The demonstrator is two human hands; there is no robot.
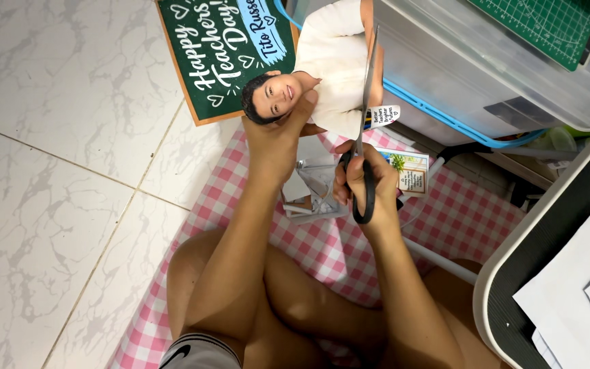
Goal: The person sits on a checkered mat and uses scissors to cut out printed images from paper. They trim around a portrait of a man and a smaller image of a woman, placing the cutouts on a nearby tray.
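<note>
My left hand [278, 133] grips a printed paper cutout of a person in a white shirt [329, 65], holding it near the head end. My right hand [363, 181] is closed in the black handles of a pair of scissors [365, 102]. The long blades point away from me and run along the cutout's right edge. Below the cutout hangs a small white printed tag [382, 116].
A green chalkboard-style sign with a wooden frame [213, 55] lies on the tiled floor. Pink checked cloth [459, 219] covers the floor under my legs, with paper scraps [308, 195] and a small card [411, 174]. A clear plastic bin [486, 75] stands right, a black-and-white machine [554, 273] nearer.
</note>
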